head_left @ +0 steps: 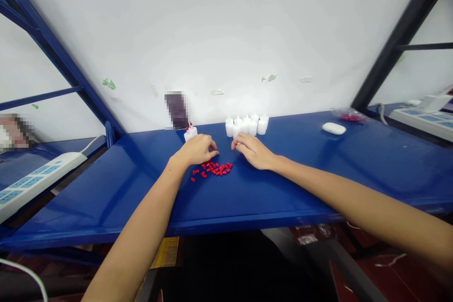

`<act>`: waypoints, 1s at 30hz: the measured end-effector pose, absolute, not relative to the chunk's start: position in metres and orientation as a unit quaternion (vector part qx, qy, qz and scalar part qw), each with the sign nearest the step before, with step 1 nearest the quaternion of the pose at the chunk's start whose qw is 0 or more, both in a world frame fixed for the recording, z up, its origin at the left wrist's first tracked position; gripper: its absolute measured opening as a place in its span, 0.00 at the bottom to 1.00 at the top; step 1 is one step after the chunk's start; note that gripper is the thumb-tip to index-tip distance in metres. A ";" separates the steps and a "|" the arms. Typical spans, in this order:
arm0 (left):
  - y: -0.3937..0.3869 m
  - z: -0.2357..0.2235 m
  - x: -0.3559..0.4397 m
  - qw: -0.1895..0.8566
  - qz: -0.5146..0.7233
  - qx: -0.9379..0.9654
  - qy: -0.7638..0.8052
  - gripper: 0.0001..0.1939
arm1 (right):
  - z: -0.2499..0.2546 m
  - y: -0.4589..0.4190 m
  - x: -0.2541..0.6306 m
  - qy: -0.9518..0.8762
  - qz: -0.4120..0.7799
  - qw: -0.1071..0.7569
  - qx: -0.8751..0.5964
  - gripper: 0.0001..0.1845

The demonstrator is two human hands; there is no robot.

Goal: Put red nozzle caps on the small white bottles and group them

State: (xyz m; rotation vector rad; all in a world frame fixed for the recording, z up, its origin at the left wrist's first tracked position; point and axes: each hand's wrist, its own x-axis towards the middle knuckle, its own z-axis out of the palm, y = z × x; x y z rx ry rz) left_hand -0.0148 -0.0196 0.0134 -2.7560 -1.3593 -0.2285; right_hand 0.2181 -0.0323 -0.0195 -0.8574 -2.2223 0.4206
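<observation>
1. Your landmark is the scatter of small red caps [220, 170], lying loose on the blue table [247, 203]; a few of them sit apart at its left end.
2. Your left hand [198, 149] is just beyond the red caps, over their left part, palm turned down. Its fingers are bent, with thumb and forefinger reaching toward each other; you cannot tell from this view whether anything is pinched there.
3. Your right hand [254, 150] is beyond the red caps and to their right, its fingers curled inward toward your left hand. The fingertips are partly hidden, so whether they grip something cannot be told.
4. Your white bottles [250, 127] stand upright in a close group behind the red caps and somewhat right of them, just past your right hand.
5. Two bottles with red tips [191, 132] stand behind the red caps and to their left, partly covered by your left hand.
6. Well to the right of the red caps, and farther back, you have a white rounded case [334, 128], with a clear bag [348, 115] showing red contents behind it.
7. Well to the left of the red caps lies a white power strip [38, 181].
</observation>
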 end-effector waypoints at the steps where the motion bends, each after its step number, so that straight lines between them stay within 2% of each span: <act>1: -0.020 0.013 -0.013 0.025 -0.092 -0.896 -0.433 0.10 | -0.021 -0.030 0.218 -0.859 0.160 0.353 -0.335 0.12; 4: -0.023 0.011 -0.004 0.003 -0.188 -0.899 -0.396 0.08 | -0.026 -0.026 0.218 -0.861 0.165 0.350 -0.331 0.10; 7: -0.027 0.010 0.007 -0.046 -0.288 -0.886 -0.360 0.08 | -0.029 -0.025 0.219 -0.864 0.170 0.338 -0.332 0.12; 10: -0.031 0.007 0.016 -0.072 -0.333 -0.883 -0.323 0.08 | -0.030 -0.025 0.219 -0.865 0.161 0.347 -0.324 0.13; 25: -0.036 0.001 0.028 -0.048 -0.370 -0.889 -0.266 0.09 | -0.025 -0.030 0.217 -0.865 0.174 0.364 -0.298 0.13; 30: -0.036 0.000 0.027 -0.053 -0.357 -0.895 -0.262 0.08 | -0.019 -0.037 0.218 -0.865 0.211 0.335 -0.309 0.13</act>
